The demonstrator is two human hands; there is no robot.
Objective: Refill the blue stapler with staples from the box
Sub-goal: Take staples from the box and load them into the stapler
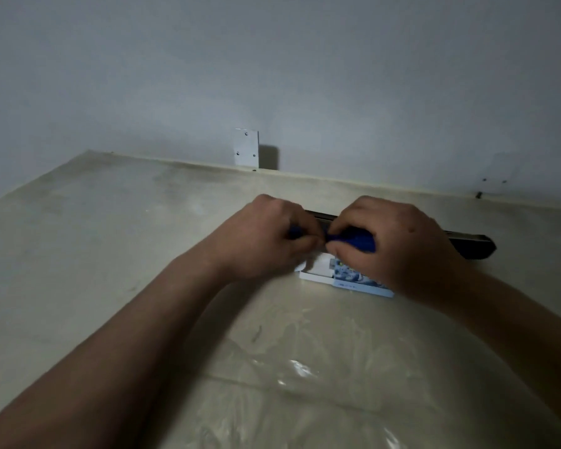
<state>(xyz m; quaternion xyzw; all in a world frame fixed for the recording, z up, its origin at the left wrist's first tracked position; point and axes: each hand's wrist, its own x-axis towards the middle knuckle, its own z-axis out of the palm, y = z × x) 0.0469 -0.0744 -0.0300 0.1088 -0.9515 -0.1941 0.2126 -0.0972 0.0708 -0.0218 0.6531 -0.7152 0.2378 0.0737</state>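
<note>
Both hands meet over the table's middle, gripping the blue stapler (353,240). My left hand (266,238) closes over its left end, where only a sliver of blue shows. My right hand (392,244) wraps the right part from above, fingers curled around the blue body. Most of the stapler is hidden by the fingers, so I cannot tell whether it is open. Just below the hands lies the white and blue staple box (340,277), flat on the table with its left end slid open.
A long black bar-shaped object (467,244) lies behind the hands, angled toward the right. A white metal bracket (246,147) is fixed to the wall at the table's far edge. The beige table (110,254) is covered by clear plastic film near me.
</note>
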